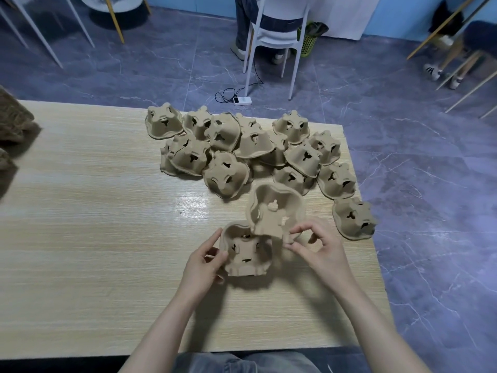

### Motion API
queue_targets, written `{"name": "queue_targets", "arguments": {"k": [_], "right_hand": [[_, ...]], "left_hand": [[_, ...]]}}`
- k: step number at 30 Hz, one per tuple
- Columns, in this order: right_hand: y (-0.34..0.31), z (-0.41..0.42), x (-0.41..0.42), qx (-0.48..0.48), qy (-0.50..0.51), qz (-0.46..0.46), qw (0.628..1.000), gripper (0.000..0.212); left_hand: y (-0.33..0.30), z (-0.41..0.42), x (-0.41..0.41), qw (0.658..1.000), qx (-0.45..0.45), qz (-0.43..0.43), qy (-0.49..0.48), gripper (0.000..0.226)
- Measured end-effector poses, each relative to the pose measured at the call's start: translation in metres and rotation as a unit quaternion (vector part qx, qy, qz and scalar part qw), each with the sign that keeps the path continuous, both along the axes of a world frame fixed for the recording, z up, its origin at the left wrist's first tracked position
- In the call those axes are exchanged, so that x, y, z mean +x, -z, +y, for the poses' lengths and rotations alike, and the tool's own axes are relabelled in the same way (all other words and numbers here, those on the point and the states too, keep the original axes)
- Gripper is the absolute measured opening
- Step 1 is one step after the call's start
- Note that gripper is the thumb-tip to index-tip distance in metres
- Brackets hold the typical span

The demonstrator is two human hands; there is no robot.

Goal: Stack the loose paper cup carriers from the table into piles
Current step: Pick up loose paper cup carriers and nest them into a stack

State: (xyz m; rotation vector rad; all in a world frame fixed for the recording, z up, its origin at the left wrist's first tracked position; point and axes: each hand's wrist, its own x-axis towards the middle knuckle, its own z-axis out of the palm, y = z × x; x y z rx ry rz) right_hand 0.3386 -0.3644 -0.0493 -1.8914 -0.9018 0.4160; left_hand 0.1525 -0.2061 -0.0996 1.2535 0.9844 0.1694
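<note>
Two brown pulp cup carriers are in my hands above the near middle of the wooden table (94, 238). My left hand (207, 262) grips the left edge of the lower carrier (247, 254), which faces me with its hollow side. My right hand (314, 246) pinches a corner of the upper carrier (277, 211), which is tilted, its lower edge overlapping the first carrier's rim. Behind them a heap of several loose carriers (242, 146) lies upside down across the far right part of the table. One carrier (353, 218) sits at the right edge.
Stacked brown carriers (13, 122) show at the table's far left edge. Beyond the table a person sits on a white chair (274, 36), with a green bin (309, 41) beside it and a power strip (242, 100) on the grey tiled floor.
</note>
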Motion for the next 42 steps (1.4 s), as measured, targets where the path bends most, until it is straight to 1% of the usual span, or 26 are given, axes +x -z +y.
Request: {"name": "queue_targets", "arguments": {"k": [6, 9, 12, 15, 18, 22, 26, 30, 34, 36, 40, 42], "right_hand": [[0.017, -0.005, -0.021, -0.034, -0.055, 0.013, 0.998, 0.017], [0.027, -0.007, -0.026, -0.058, -0.072, 0.004, 0.996, 0.017], [0.031, -0.007, -0.029, -0.076, -0.090, -0.015, 0.993, 0.018], [0.032, -0.007, -0.030, -0.096, -0.101, -0.033, 0.990, 0.030], [0.032, -0.010, -0.030, -0.117, -0.091, -0.012, 0.989, 0.039], [0.034, -0.012, -0.030, -0.124, -0.082, -0.012, 0.989, 0.040], [0.039, -0.014, -0.033, -0.140, -0.095, -0.036, 0.985, 0.043], [0.048, -0.018, -0.037, -0.152, -0.117, -0.074, 0.979, 0.052], [0.052, -0.022, -0.037, -0.177, -0.140, -0.052, 0.973, 0.058], [0.052, -0.024, -0.036, -0.193, -0.156, -0.062, 0.967, 0.062], [0.053, -0.027, -0.033, -0.208, -0.152, -0.050, 0.965, 0.069], [0.053, -0.029, -0.031, -0.217, -0.153, -0.066, 0.962, 0.071]], "left_hand": [[-0.005, -0.001, 0.004, 1.000, 0.003, 0.001, -0.007, 0.032], [-0.006, -0.001, 0.003, 1.000, 0.001, 0.008, -0.005, 0.030], [-0.008, -0.001, 0.002, 1.000, 0.000, 0.009, 0.001, 0.033], [-0.010, 0.000, 0.003, 1.000, -0.009, 0.001, 0.004, 0.033], [-0.012, 0.000, 0.005, 1.000, -0.015, -0.002, 0.001, 0.045], [-0.013, 0.000, 0.006, 1.000, -0.013, -0.008, 0.001, 0.052], [-0.009, 0.000, 0.008, 1.000, 0.001, -0.003, 0.001, 0.051], [-0.004, 0.000, 0.010, 1.000, 0.017, -0.002, 0.000, 0.047], [-0.005, -0.003, 0.012, 1.000, 0.029, 0.000, 0.001, 0.048], [-0.008, -0.005, 0.015, 0.999, 0.037, -0.002, 0.012, 0.050], [-0.012, -0.011, 0.021, 0.999, 0.020, -0.007, 0.038, 0.062], [-0.013, -0.016, 0.025, 0.999, 0.018, -0.010, 0.045, 0.068]]}}
